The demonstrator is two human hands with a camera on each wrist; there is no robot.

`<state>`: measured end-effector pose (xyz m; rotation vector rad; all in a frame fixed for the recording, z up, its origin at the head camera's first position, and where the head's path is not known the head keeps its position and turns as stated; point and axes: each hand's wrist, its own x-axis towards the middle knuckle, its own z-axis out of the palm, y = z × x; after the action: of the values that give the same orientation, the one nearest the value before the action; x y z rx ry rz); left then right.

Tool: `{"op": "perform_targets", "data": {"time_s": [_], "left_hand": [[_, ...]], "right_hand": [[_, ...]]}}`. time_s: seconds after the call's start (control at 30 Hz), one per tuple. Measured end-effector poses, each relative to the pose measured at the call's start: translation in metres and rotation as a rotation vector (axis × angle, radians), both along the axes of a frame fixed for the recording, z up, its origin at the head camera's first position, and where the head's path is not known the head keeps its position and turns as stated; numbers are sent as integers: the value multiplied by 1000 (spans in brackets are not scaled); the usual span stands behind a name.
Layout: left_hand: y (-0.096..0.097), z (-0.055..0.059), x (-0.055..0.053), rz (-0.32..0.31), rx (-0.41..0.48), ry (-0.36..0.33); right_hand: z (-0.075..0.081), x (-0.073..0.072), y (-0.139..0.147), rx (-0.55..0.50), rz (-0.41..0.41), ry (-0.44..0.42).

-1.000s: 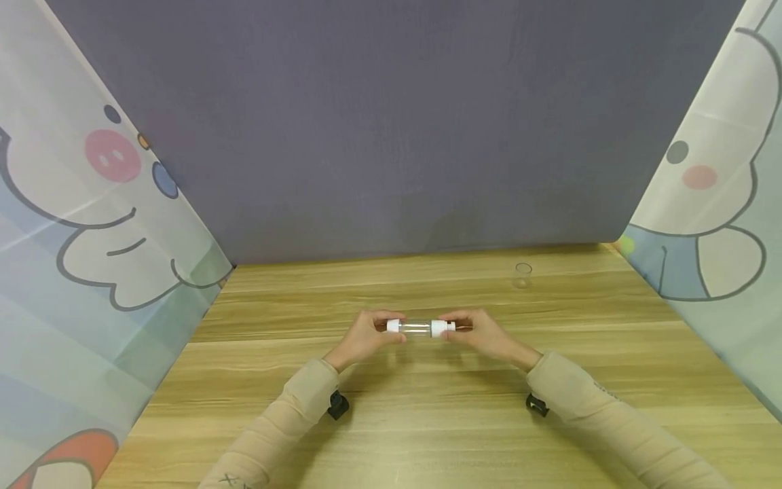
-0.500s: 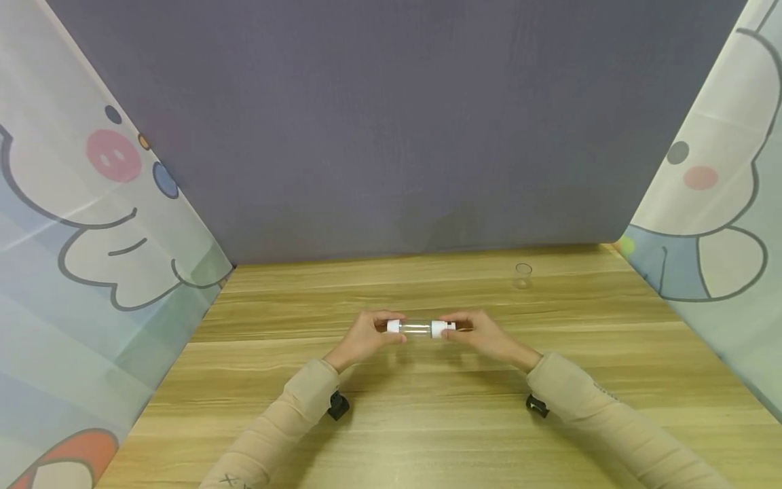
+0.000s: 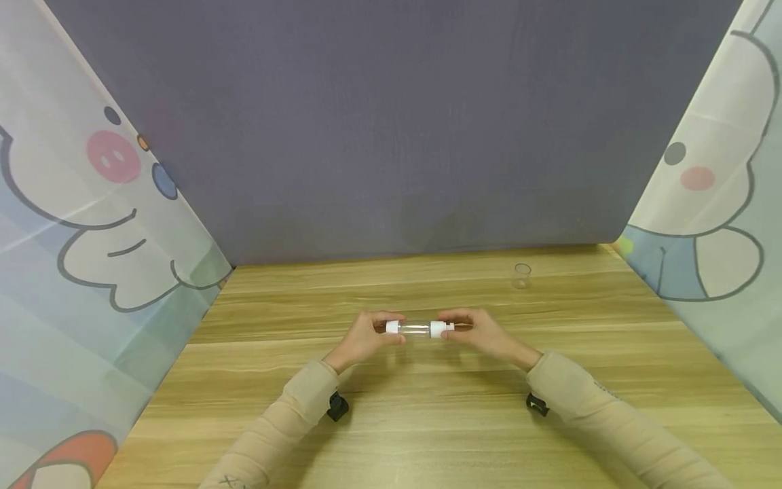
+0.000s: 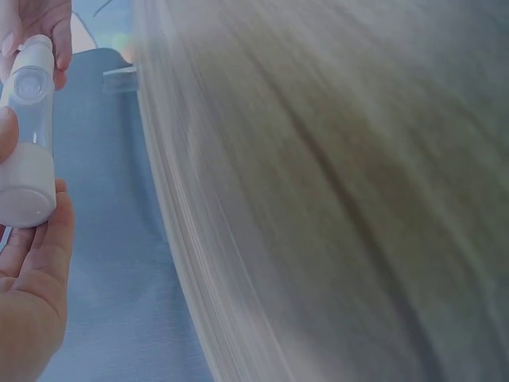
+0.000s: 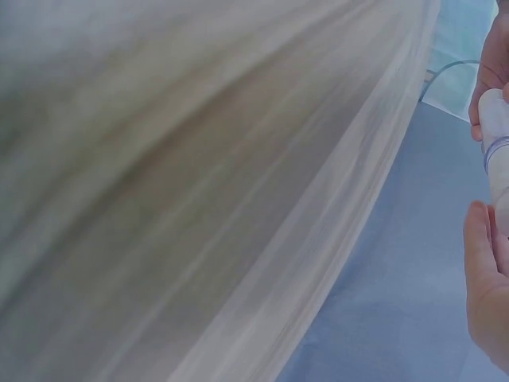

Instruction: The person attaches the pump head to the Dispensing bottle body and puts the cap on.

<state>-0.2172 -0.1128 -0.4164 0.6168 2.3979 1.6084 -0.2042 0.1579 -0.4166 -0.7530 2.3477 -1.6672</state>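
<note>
A small clear bottle with a white base and a white pump top lies level between my two hands, above the table. My left hand pinches its white base between thumb and fingers. At the other end, my right hand grips the white pump collar the same way. In the left wrist view the bottle runs away from the left hand toward the right one. Only part of the bottle and of the right hand shows at the edge of the right wrist view.
A clear, cup-shaped piece stands at the back right of the wood-grain table. Behind the table rises a grey panel. Cartoon-printed curtains flank both sides. Black devices sit at the wrists.
</note>
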Motion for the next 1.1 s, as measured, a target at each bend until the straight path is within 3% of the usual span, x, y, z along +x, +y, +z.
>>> {"op": "perform_targets", "data": {"time_s": [0.4, 0.73, 1.1], "left_hand": [[1, 2, 0, 16, -41, 18], [1, -3, -1, -12, -5, 6], [0, -1, 1, 7, -25, 9]], "right_hand": [[0, 1, -1, -80, 9, 6], [0, 2, -2, -83, 0, -33], [-3, 1, -1, -66, 5, -49]]}}
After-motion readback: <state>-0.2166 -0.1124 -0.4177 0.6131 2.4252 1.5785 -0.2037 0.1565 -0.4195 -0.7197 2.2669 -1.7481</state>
